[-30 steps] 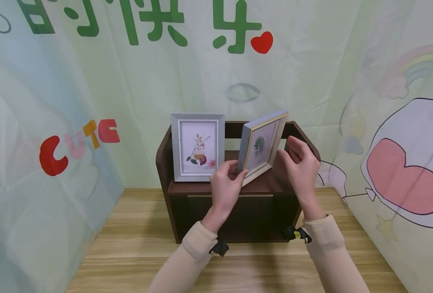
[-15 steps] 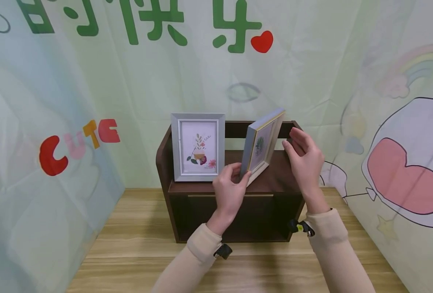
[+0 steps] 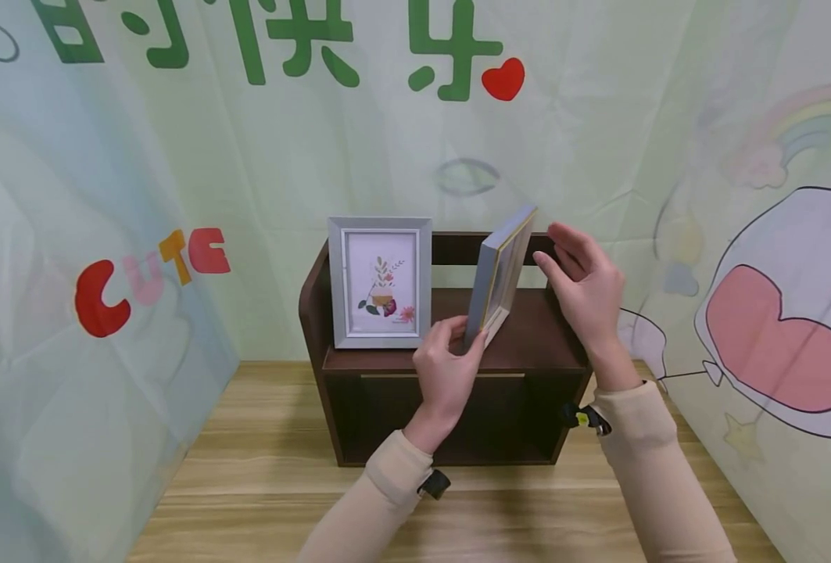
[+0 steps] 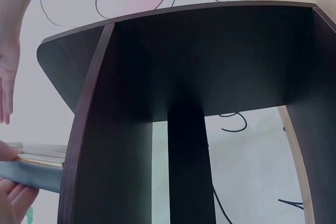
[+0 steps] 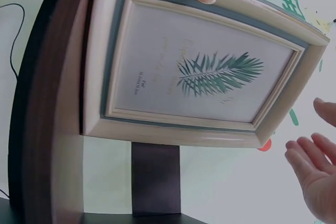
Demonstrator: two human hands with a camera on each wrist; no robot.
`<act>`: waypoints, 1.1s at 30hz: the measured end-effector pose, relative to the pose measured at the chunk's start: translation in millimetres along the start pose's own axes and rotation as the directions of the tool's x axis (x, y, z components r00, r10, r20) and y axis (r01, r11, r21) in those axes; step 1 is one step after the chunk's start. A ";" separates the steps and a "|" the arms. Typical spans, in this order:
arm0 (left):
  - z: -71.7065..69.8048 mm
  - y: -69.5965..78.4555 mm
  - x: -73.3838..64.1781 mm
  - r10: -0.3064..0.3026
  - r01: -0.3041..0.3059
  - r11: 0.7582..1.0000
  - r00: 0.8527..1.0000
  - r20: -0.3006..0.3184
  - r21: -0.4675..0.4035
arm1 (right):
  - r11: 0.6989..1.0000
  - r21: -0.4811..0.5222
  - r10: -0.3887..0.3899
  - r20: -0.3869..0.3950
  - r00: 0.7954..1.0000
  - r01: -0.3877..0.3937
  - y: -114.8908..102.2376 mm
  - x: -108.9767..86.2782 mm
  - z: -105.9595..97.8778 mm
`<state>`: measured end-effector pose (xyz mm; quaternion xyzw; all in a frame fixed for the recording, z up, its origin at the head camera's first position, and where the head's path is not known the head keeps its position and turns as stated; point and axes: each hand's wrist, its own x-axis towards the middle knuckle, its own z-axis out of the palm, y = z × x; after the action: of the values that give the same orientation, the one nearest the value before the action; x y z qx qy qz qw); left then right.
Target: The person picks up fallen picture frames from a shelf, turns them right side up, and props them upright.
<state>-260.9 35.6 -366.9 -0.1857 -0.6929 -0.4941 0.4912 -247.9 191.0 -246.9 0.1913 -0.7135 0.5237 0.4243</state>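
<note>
"So, what stands nearest you?"

"The wood-grain table (image 3: 246,438), its edges cut off by the view. Above it, your left hand (image 3: 449,366) pinches the leaf frame (image 3: 481,281) low on its near edge, thumb on the front. Your right hand (image 3: 584,289) is free, fingers loosely bent, just beside the frame's far edge."

"How much room around the frame?"

"It's over the upper board (image 3: 538,332) of the dark shelf. On your left you have a narrow gap to the flower frame (image 3: 382,281), which stands upright. On your right, bare board runs toward the shelf's side. The front lip passes behind your left hand."

"What can't you make out?"

"Your left fingertips, behind the frame. From your head the leaf print (image 5: 220,74) is almost edge-on; your right wrist view shows it well. I can't tell how firmly the bottom bears on the board."

"And which way does it point?"

"Long axis rising from the board, leaf tip upward, face turned to your right."

"Farther back?"

"The back rail (image 3: 453,250) with an opening beneath, then the pale backdrop (image 3: 281,156), its green lettering cut off at the top."
</note>
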 end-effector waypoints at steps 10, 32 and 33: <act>2.7 2.3 -0.9 0.012 -0.011 0.999 1.000 -0.015 0.033 | 0.994 0.032 -0.110 0.155 0.982 0.106 -6.9 9.1 1.3; 2.8 6.8 1.1 0.024 -0.024 0.999 1.000 0.013 0.046 | 0.981 0.114 -0.188 0.352 0.917 0.158 -0.9 18.9 3.8; 2.3 7.1 0.9 0.024 -0.025 0.999 1.000 0.018 0.048 | 0.978 0.124 -0.201 0.350 0.915 0.168 -0.4 18.9 4.8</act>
<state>-257.2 40.5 -362.6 -0.1867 -0.7064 -0.4696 0.4956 -260.3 189.7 -231.9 0.3697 -0.7332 0.4693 0.3248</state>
